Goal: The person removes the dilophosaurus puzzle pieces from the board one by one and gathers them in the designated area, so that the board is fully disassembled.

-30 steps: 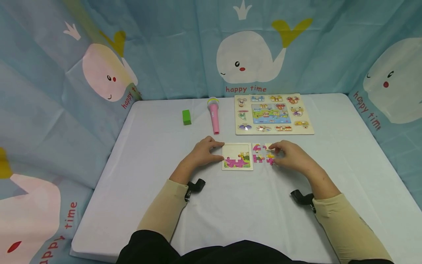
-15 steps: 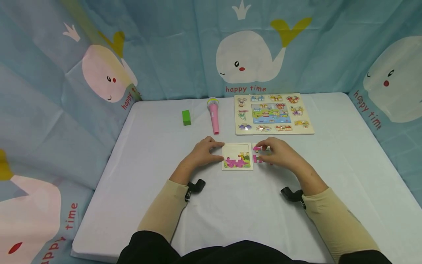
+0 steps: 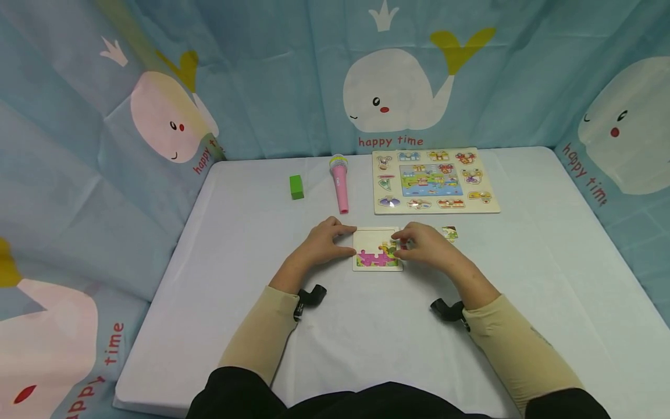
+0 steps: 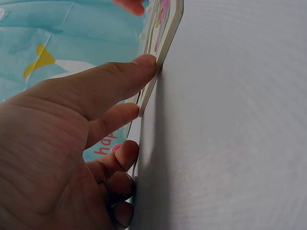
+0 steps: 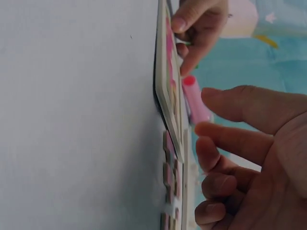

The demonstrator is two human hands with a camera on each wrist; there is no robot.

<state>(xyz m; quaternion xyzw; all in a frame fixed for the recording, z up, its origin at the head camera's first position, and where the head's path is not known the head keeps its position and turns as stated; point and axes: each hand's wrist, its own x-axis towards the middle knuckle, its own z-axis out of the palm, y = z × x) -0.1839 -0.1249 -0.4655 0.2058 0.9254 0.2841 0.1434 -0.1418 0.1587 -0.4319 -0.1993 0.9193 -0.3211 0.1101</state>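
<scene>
- A small square puzzle board (image 3: 370, 239) lies flat on the desk in front of the person, roughly midway between the two arms.
- Pink puzzle pieces (image 3: 373, 259) fill the lower part of its recess, with yellow and green ones at the right; the upper left shows bare cream backing.
- The left hand (image 3: 321, 240) is at the board's left side, thumb and index finger spread and pressed against its edge; the remaining fingers curl loosely.
- The right hand (image 3: 426, 241) hovers over the board's right edge, thumb and index finger apart, the other fingers loosely bent; the right wrist view shows nothing between the fingertips.
- Loose pieces (image 5: 167, 175) lie just beyond the board's right edge, below the right hand; the hand hides most of them in the head view.
- One green-and-white piece (image 3: 449, 233) shows past the back of that hand.
- Farther back, a pink toy microphone (image 3: 340, 185) lies lengthwise, with a green block (image 3: 296, 187) near it on the left.
- A larger puzzle board (image 3: 434, 211) with a blue central picture lies right of the microphone, near the far edge.
- The desk (image 3: 251, 233) has a white covering.
- Both arms wear beige sleeves (image 3: 262, 331), each with a black wrist camera (image 3: 312, 295).
- A blue curtain (image 3: 282, 75) printed with white whales hangs behind.
</scene>
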